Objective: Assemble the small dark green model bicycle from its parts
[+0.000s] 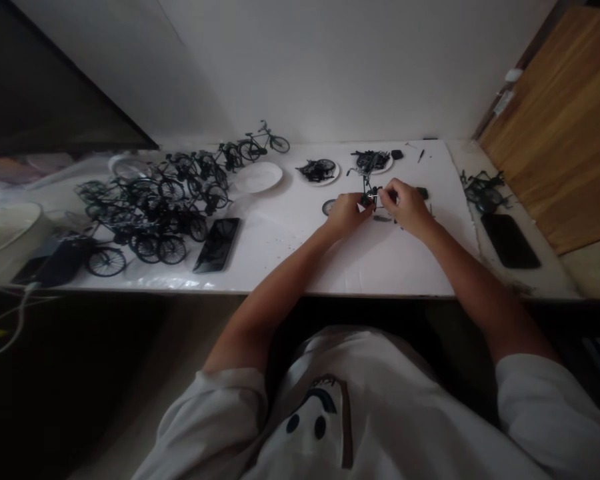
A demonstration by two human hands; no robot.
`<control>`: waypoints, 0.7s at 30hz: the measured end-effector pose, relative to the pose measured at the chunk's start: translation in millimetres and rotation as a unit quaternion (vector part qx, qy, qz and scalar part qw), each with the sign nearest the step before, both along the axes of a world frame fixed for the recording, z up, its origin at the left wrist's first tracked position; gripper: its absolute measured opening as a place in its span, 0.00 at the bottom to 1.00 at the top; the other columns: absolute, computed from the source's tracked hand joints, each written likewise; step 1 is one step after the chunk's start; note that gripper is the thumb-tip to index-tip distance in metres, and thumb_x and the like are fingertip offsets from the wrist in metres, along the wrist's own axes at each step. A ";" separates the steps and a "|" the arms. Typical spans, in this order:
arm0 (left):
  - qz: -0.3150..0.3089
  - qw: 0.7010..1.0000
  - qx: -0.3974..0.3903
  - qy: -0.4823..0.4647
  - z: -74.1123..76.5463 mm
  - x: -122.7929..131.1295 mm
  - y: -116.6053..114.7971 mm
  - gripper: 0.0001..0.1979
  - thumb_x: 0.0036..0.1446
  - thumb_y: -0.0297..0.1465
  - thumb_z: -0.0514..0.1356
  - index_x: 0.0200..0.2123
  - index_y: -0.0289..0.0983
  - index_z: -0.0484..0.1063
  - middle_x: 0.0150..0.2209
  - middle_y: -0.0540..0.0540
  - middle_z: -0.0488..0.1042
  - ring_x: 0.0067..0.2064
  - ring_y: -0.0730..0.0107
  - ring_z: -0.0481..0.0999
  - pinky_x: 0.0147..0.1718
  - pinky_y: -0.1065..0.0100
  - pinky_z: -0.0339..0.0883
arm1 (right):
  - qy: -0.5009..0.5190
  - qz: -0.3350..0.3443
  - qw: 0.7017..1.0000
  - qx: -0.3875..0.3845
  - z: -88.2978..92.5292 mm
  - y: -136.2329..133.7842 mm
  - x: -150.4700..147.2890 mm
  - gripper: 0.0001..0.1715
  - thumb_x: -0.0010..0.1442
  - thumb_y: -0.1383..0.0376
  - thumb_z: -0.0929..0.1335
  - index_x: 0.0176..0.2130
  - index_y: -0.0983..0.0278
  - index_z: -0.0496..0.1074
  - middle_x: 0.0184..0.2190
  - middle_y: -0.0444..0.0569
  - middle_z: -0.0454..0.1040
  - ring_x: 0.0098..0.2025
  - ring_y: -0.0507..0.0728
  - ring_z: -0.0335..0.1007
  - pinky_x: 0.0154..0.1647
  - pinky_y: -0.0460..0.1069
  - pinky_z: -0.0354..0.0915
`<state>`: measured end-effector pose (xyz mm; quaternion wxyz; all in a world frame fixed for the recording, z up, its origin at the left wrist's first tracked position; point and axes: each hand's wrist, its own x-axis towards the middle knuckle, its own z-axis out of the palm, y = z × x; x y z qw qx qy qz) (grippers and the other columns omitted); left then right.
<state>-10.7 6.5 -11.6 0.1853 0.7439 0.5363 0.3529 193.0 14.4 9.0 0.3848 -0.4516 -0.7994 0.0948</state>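
A small dark model bicycle frame (368, 193) stands between my two hands on the white table (300, 240). My left hand (346, 213) pinches it from the left with closed fingers. My right hand (404, 204) grips it from the right, fingers curled. A loose small wheel (329, 207) lies just left of my left hand.
A heap of finished model bicycles (155, 207) fills the table's left. A black phone (217, 244) lies beside it, another phone (510, 240) at the right. White plates (258, 177) with parts (320, 170) stand behind. More bicycles (484, 188) sit far right.
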 end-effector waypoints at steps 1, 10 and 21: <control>0.001 1.000 0.000 0.000 -0.2 -0.4 0.2 0.06 0.65 0.33 0.69 0.39 0.39 0.86 0.32 0.45 0.86 0.34 0.64 0.82 0.39 0.65 0.72 | -0.001 0.005 1.000 -0.004 -1.1 0.9 0.7 0.18 0.74 0.49 0.67 0.36 0.56 0.66 0.32 0.49 0.77 0.34 0.59 0.70 0.40 0.55 0.63; -0.003 1.000 0.001 0.005 -2.3 -2.4 2.3 0.07 0.66 0.33 0.69 0.39 0.37 0.86 0.32 0.43 0.86 0.32 0.65 0.81 0.38 0.66 0.70 | 0.015 0.040 0.999 -0.008 -7.4 0.9 2.0 0.11 0.72 0.54 0.69 0.47 0.57 0.68 0.45 0.53 0.80 0.40 0.60 0.75 0.43 0.54 0.67; -0.003 1.000 -0.007 0.005 1.7 -0.2 -0.7 0.05 0.65 0.32 0.70 0.42 0.38 0.87 0.33 0.44 0.86 0.34 0.64 0.82 0.39 0.64 0.71 | -0.029 -0.041 0.998 0.029 -2.5 2.6 1.2 0.33 0.78 0.40 0.61 0.28 0.56 0.64 0.25 0.50 0.73 0.31 0.60 0.69 0.37 0.55 0.58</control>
